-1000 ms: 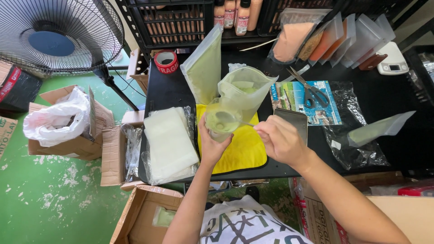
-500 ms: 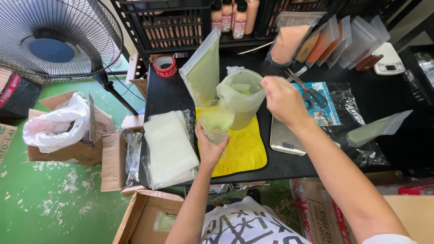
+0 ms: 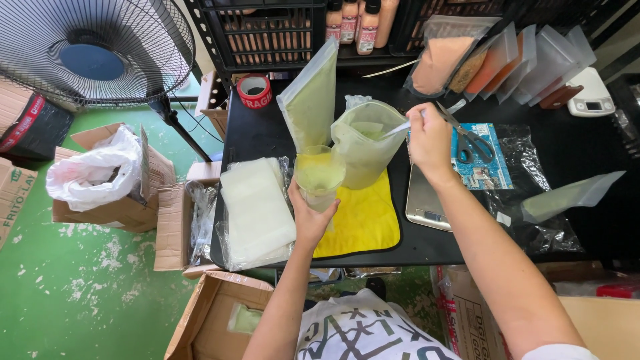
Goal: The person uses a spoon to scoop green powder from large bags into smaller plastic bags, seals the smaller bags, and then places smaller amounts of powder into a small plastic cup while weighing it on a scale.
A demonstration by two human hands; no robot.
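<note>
Landmark: the yellow cloth (image 3: 363, 223) is lying flat on the black table (image 3: 267, 137); everything below is placed from it.
Left hand: the left hand (image 3: 312, 215) is reaching up over the cloth's left edge, its fingers wrapped closed around a small clear cup (image 3: 319, 175) with pale green contents.
Right hand: the right hand (image 3: 429, 137) is hovering above the cloth's upper right corner, fingers pinched shut on a thin white scoop (image 3: 402, 127) whose tip is dipping into the open bag (image 3: 365, 150).
Open bag: it is standing at the cloth's far edge, soft clear plastic, slumped, holding pale green powder.
Sealed pouch: a tall flat pouch (image 3: 311, 100) of the same green is leaning just beyond the cup.
Doing it well: I would judge that keeping the cup close under the bag's mouth and level, and lifting small scoops slowly, is what guards against spilling.
Textures: the cloth looks fuzzy; the stack of clear bags (image 3: 257, 210) left of it is glossy and limp.
Right of cloth: a metal scale (image 3: 427, 200) is sitting just beside it, scissors (image 3: 467, 137) beyond.
</note>
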